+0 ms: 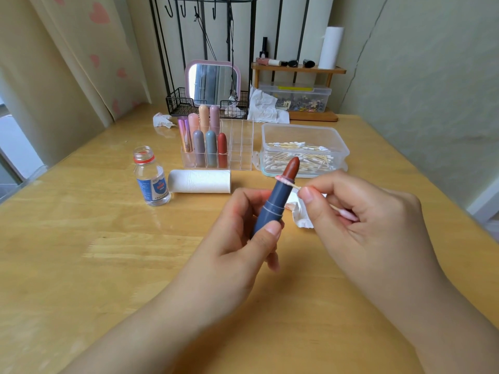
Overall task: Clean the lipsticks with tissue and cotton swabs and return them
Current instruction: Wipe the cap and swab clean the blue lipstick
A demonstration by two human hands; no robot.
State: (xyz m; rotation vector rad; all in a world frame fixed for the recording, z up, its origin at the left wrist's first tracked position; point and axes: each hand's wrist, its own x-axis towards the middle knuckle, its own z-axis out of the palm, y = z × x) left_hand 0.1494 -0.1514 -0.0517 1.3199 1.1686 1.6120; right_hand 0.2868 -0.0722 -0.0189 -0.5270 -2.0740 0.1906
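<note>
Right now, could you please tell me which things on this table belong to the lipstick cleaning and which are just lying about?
In use: blue-cased lipstick held by the left hand; cotton swab pinched by the right hand; swab box; tissue roll; clear organiser; open bottle.

Lying about: mirror; nail polish bottle; crumpled tissue.

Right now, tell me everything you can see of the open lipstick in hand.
The lipstick has a matte slate-blue tube, plastic by its look, with a thin ring mid-body and no cap. Its brick-red bullet is extended. It tilts up and right, gripped by the left hand. A pink-stained cotton swab, pinched by the right hand, touches its collar.
</note>
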